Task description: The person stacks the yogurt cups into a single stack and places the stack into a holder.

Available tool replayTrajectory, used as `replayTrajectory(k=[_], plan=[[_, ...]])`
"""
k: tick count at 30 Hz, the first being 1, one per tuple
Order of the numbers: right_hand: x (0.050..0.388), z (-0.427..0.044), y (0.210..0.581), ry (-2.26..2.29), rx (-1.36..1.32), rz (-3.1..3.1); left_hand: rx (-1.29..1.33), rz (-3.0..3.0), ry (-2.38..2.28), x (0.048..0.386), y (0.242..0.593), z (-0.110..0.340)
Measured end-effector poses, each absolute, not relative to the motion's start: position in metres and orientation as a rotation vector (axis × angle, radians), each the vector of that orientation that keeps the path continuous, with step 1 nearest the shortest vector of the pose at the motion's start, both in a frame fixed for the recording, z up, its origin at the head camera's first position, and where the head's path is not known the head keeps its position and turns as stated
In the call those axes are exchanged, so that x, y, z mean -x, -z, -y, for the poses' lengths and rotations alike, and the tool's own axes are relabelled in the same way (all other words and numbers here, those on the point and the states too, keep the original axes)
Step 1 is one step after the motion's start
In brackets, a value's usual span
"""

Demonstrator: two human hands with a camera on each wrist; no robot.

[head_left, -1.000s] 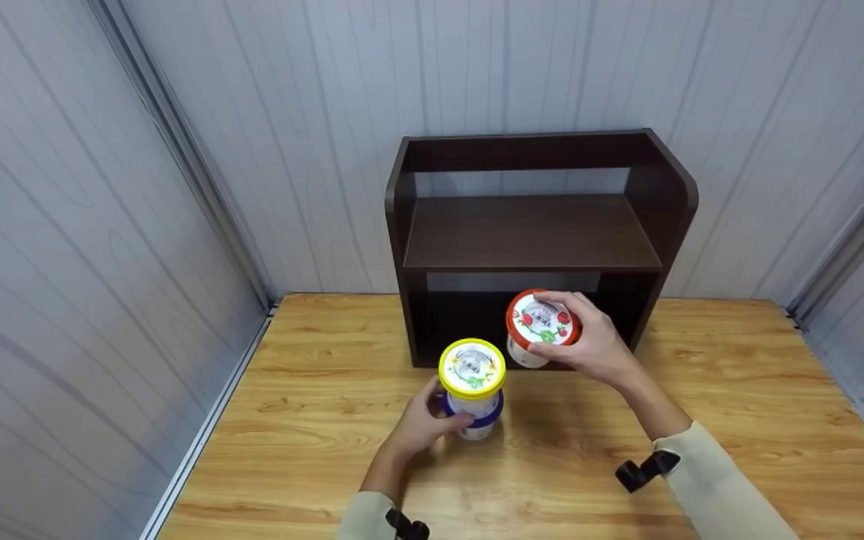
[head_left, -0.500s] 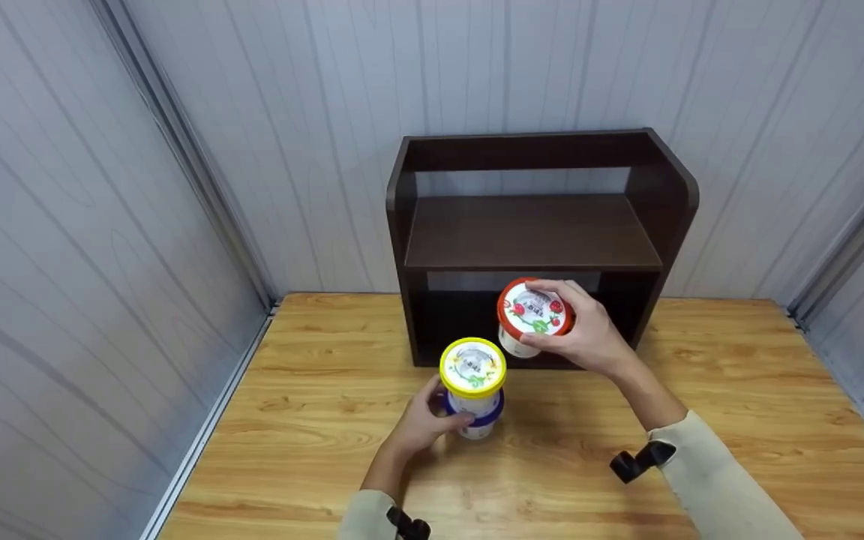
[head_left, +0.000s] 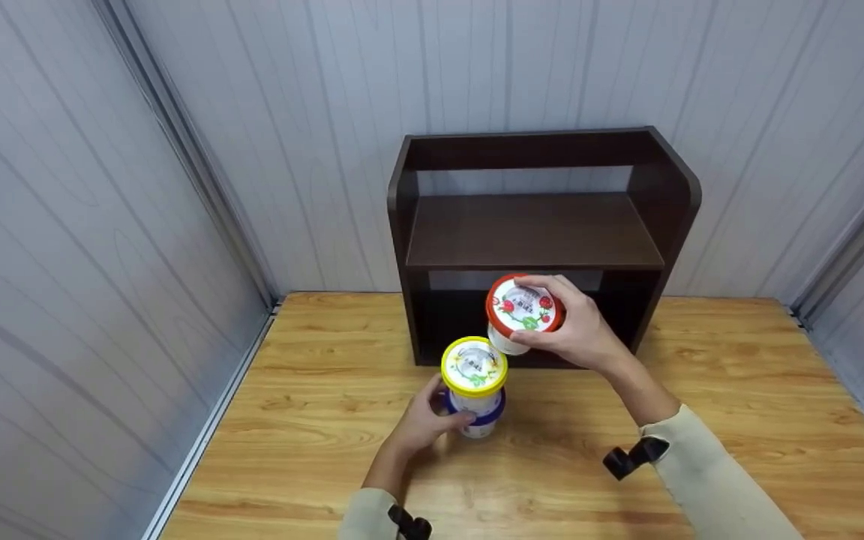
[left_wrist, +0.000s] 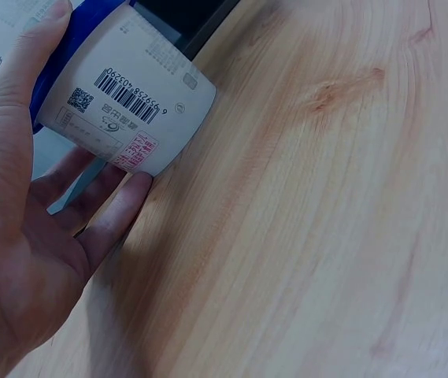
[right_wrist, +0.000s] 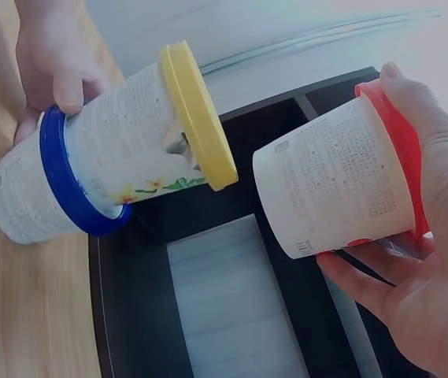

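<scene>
Two white paper tubs stand stacked on the table: the yellow-lidded tub [head_left: 475, 367] rests on the blue-lidded tub [left_wrist: 129, 87]. My left hand [head_left: 430, 418] grips the lower one around its blue lid, thumb in front. In the right wrist view a gap shows between the yellow lid and the red-lidded tub [right_wrist: 334, 173]. My right hand [head_left: 571, 322] holds that tub by its lid, thumb and fingers on opposite sides, up and to the right of the stack. Berry pictures decorate the red lid; flowers mark the yellow one.
A dark brown two-tier shelf [head_left: 537, 229] stands behind the hands, close to the back wall [head_left: 327, 150]. The wooden table [head_left: 312, 420] stretches to both sides. A black wrist mount [head_left: 634, 456] juts from the right sleeve.
My right hand has carried the red-lidded tub left and slightly up, nearer the top of the stack. My left hand and the two stacked tubs have stayed in place.
</scene>
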State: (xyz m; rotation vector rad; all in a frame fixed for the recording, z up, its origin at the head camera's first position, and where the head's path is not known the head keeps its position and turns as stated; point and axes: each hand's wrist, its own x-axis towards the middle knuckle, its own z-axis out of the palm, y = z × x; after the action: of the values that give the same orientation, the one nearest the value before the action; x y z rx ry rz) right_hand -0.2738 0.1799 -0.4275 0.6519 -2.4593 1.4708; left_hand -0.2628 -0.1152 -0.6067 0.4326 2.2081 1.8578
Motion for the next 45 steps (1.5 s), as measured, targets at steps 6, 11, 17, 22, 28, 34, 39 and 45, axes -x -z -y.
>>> replayTrajectory(k=[6,11,17,22,28,34,39,45], plan=[[0.274,-0.172,0.425,-1.48,-0.699,2.447,-0.446,-2.216,-1.859,0.263,0.606,0.115],[0.273,-0.165,0.424,-1.486,-0.732,2.434,-0.45,-2.221,-1.851,0.264,0.606,0.115],[0.27,-0.157,0.425,-1.488,-0.769,2.427,-0.449,-2.218,-1.849,0.264,0.607,0.114],[0.266,-0.151,0.426,-1.496,-0.803,2.441,-0.44,-2.217,-1.848,0.263,0.607,0.113],[0.261,-0.147,0.426,-1.519,-0.814,2.461,-0.43,-2.213,-1.842,0.262,0.605,0.112],[0.259,-0.144,0.427,-1.54,-0.842,2.46,-0.438,-2.213,-1.842,0.261,0.604,0.112],[0.257,-0.142,0.429,-1.534,-0.852,2.46,-0.431,-2.221,-1.837,0.262,0.604,0.113],[0.257,-0.139,0.432,-1.513,-0.855,2.462,-0.43,-2.212,-1.844,0.263,0.606,0.114]])
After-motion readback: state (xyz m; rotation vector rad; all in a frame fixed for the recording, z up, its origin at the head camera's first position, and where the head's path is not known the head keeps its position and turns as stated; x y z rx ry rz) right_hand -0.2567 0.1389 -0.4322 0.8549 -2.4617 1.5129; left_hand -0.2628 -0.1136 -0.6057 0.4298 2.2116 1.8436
